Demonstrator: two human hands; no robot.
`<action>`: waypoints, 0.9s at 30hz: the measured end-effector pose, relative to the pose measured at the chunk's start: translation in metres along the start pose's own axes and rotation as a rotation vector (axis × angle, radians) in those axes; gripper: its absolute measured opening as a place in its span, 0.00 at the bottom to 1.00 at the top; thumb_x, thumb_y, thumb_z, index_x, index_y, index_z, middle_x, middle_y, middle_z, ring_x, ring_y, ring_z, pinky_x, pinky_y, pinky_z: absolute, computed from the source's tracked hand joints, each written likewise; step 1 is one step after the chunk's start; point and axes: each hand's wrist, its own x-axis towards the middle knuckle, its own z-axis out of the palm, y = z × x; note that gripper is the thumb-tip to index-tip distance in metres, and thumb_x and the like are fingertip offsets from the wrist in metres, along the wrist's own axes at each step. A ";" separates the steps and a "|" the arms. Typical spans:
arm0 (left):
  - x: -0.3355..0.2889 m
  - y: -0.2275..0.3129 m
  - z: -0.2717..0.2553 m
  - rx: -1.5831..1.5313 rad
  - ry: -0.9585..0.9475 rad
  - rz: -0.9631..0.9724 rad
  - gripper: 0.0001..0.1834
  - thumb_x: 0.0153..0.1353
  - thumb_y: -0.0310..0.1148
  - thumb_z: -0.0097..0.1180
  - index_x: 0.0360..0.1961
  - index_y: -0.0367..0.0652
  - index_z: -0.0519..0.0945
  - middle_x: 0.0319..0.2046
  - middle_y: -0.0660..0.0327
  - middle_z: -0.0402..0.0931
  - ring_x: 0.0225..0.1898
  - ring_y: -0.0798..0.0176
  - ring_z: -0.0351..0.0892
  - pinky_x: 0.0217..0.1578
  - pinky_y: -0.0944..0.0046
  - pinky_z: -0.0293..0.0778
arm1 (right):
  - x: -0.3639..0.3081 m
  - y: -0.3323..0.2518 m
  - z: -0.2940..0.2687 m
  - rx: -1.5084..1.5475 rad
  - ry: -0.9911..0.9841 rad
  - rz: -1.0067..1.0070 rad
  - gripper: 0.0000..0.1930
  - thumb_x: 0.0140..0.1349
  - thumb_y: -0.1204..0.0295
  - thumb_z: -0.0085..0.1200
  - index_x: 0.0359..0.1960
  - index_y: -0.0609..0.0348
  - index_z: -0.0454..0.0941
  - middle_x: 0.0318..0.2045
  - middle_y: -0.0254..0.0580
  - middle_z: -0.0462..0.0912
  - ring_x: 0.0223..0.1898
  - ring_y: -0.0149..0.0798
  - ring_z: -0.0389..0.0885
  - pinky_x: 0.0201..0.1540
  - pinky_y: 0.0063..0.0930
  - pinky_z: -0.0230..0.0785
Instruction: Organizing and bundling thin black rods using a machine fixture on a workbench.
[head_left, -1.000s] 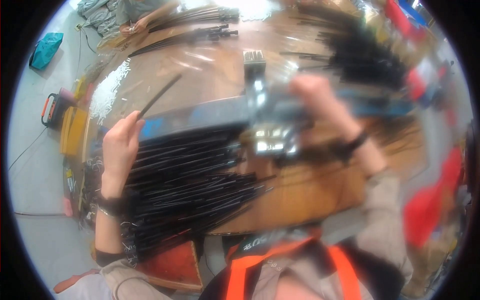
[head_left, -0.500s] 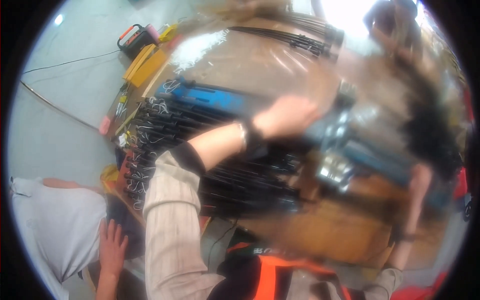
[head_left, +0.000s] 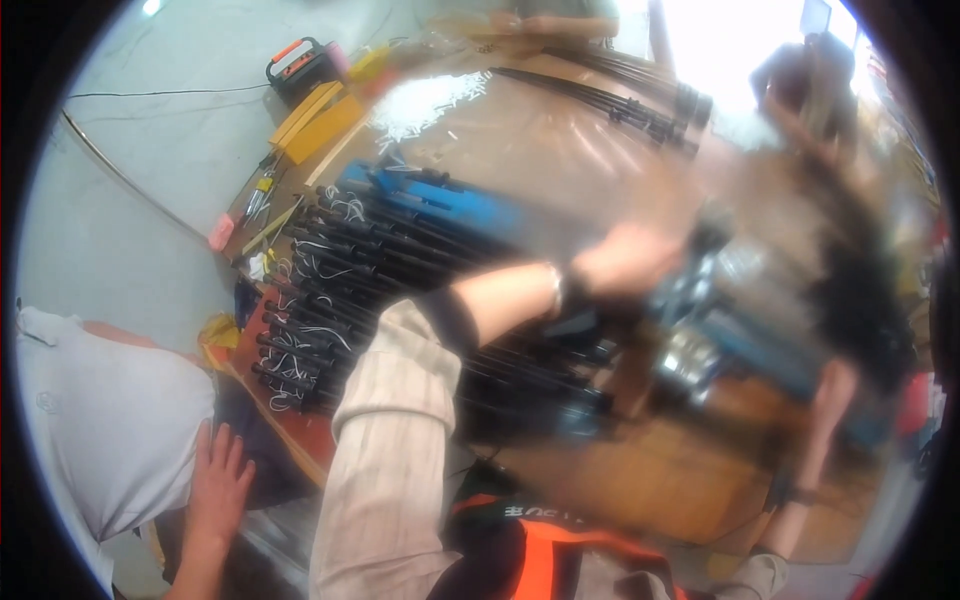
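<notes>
My left hand [head_left: 628, 262], with a bracelet at the wrist, reaches over the bench beside shiny metal fittings [head_left: 690, 355] of a blue bench machine [head_left: 755, 340]. Its fingers are smeared by motion, so any hold is hidden. My right hand [head_left: 832, 388] is raised at the machine's far right end, against a blurred black bristly mass [head_left: 865, 300]; its fingers are blurred too. Under my left forearm lies a row of black rods [head_left: 370, 260] with white cords at their left ends. A blue tool or bracket [head_left: 440, 198] lies behind them.
A heap of small white pieces [head_left: 425, 105] lies at the far left of the table. Near it are a yellow box [head_left: 315, 125] and a black-and-orange case [head_left: 295, 70]. Long dark rods [head_left: 610, 105] lie at the back. A co-worker's hand [head_left: 220, 480] and white shirt [head_left: 110, 400] are at left.
The whole view has shifted, moving the table right and down in the picture. My left hand has moved a little further right, toward the metal fittings. My right hand stays by the black mass.
</notes>
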 end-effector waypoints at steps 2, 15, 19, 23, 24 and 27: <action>-0.002 -0.004 -0.001 0.006 0.029 0.028 0.11 0.65 0.40 0.54 0.35 0.45 0.79 0.30 0.49 0.82 0.34 0.42 0.82 0.36 0.45 0.75 | 0.000 0.002 0.000 -0.013 0.004 0.004 0.04 0.66 0.76 0.53 0.40 0.61 0.77 0.37 0.47 0.80 0.44 0.50 0.76 0.51 0.39 0.66; -0.007 -0.015 0.013 0.191 0.209 0.179 0.08 0.64 0.34 0.55 0.28 0.46 0.75 0.23 0.50 0.78 0.27 0.42 0.80 0.26 0.48 0.75 | 0.001 -0.144 -0.042 0.082 -0.030 -0.269 0.17 0.60 0.76 0.58 0.52 0.60 0.79 0.52 0.43 0.82 0.61 0.47 0.74 0.66 0.47 0.57; 0.007 -0.005 0.010 0.202 0.071 0.077 0.08 0.65 0.35 0.54 0.29 0.46 0.76 0.22 0.48 0.78 0.27 0.40 0.79 0.25 0.47 0.74 | -0.027 -0.156 -0.036 0.186 -0.036 -0.183 0.14 0.60 0.74 0.59 0.48 0.60 0.80 0.45 0.41 0.84 0.54 0.46 0.78 0.60 0.44 0.63; 0.009 -0.001 0.010 0.195 0.017 0.049 0.08 0.66 0.35 0.54 0.29 0.46 0.76 0.23 0.48 0.78 0.26 0.40 0.79 0.25 0.47 0.74 | -0.032 -0.167 -0.035 0.247 -0.059 -0.134 0.14 0.59 0.73 0.61 0.47 0.59 0.80 0.42 0.42 0.84 0.49 0.45 0.79 0.55 0.43 0.65; 0.008 -0.002 0.008 0.192 0.012 0.055 0.08 0.66 0.35 0.54 0.29 0.46 0.76 0.23 0.48 0.78 0.26 0.40 0.79 0.25 0.47 0.74 | -0.031 -0.170 -0.034 0.258 -0.070 -0.127 0.14 0.59 0.73 0.61 0.47 0.59 0.80 0.41 0.43 0.84 0.48 0.45 0.79 0.54 0.42 0.65; 0.003 -0.005 0.007 0.190 0.015 0.033 0.08 0.66 0.35 0.54 0.30 0.47 0.76 0.23 0.48 0.78 0.27 0.40 0.79 0.25 0.47 0.73 | -0.024 -0.183 -0.035 0.289 -0.081 -0.101 0.14 0.59 0.74 0.61 0.47 0.61 0.80 0.40 0.44 0.84 0.47 0.45 0.80 0.52 0.40 0.67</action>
